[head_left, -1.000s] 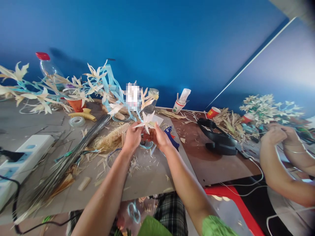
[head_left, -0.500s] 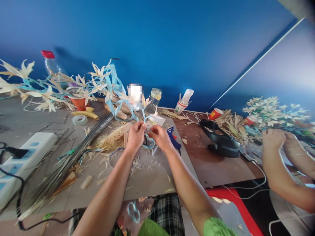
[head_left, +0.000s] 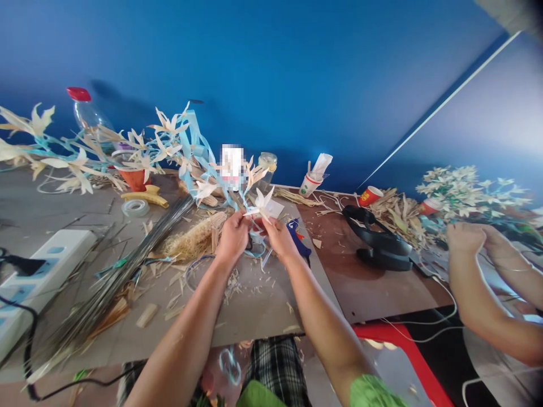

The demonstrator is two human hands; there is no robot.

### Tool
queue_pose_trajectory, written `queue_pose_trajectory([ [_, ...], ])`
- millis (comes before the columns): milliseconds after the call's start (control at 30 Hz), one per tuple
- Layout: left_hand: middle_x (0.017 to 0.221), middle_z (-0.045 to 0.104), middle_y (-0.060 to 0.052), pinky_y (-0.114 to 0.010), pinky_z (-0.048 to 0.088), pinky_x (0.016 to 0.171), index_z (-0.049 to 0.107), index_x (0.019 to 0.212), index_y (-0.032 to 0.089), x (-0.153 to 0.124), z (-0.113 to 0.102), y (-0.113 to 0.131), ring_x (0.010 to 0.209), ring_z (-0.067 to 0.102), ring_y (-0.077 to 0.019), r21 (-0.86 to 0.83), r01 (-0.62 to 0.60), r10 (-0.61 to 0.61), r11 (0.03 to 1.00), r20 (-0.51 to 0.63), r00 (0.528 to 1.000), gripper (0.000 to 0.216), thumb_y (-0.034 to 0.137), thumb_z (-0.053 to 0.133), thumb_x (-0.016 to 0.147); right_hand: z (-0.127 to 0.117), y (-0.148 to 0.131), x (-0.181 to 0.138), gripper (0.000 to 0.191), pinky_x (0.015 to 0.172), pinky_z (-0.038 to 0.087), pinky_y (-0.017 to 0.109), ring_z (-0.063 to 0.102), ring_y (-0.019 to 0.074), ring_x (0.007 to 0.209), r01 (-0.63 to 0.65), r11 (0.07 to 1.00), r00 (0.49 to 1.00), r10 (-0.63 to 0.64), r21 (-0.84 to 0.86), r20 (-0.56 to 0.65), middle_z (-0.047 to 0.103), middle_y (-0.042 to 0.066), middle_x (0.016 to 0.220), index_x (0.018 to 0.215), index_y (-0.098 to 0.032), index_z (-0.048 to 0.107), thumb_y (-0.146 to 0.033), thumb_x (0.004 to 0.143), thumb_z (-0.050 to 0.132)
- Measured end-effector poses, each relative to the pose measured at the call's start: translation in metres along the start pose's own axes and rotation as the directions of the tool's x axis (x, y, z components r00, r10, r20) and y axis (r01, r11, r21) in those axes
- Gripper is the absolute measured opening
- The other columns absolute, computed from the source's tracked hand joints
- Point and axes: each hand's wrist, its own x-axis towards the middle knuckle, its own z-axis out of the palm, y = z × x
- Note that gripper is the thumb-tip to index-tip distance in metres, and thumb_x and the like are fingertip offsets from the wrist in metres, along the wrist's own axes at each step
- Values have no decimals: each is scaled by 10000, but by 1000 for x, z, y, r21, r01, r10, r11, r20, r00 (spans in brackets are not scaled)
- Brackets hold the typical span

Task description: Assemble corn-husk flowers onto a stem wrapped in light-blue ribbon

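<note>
Above the board, my left hand (head_left: pixel 235 236) pinches the lower end of a flower branch whose stem (head_left: pixel 242 198) is wrapped in light blue tape. My right hand (head_left: pixel 279 237) is closed close beside it, with thumb and fingers at the base of a pale husk flower (head_left: pixel 263 202). The petals spread over both fingertips, so the exact grip is partly hidden. Below the hands hangs a loop of light blue tape (head_left: pixel 257 249). A corn cob with fibres (head_left: pixel 195 237) lies left of my left hand, and a dark blue tool (head_left: pixel 299 240) lies right of my right hand.
A bundle of thin wires (head_left: pixel 127 271) and a white power strip (head_left: pixel 42 282) lie to the left. More flower branches (head_left: pixel 76 164) stand behind. A black headband-like object (head_left: pixel 379 243) rests on the right. Another person's hands (head_left: pixel 470 237) work at far right.
The husk flower has come into view upright between my hands, and my right hand has shifted slightly at its base. My left hand has barely moved.
</note>
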Motion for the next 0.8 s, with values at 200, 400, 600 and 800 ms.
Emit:
queue_pose_trajectory([
  [200,551,462,35,-216,288,503,593,684,148,-1,3,0,517,376,-93,29,16,-18,999,72,997,227,357,560,764,1,-5,1,414,791,486,313,600,163,825,238,967,961,-221,92,-166,637,38,915,1042,-200,611,-385,680,691],
  [400,522,404,55,-219,224,465,580,663,156,-7,10,-1,463,288,-69,-6,99,-94,995,245,965,271,416,634,719,-1,-12,2,229,676,469,286,556,130,666,187,959,961,-134,212,-242,643,12,813,812,-182,658,-343,651,680],
  [600,636,530,13,-207,339,538,636,765,141,-6,10,-2,565,445,-80,-280,220,-159,934,225,961,331,466,667,709,-3,-11,4,202,693,461,290,569,136,667,179,911,965,-90,370,-246,646,5,738,746,-182,651,-312,606,715],
  [800,668,572,6,-201,379,580,660,756,142,-4,8,-3,590,465,-73,-417,246,-142,875,266,953,300,397,763,635,-1,-8,3,197,675,447,281,559,125,638,130,879,987,-69,459,-147,635,-16,673,705,-188,672,-289,566,767],
])
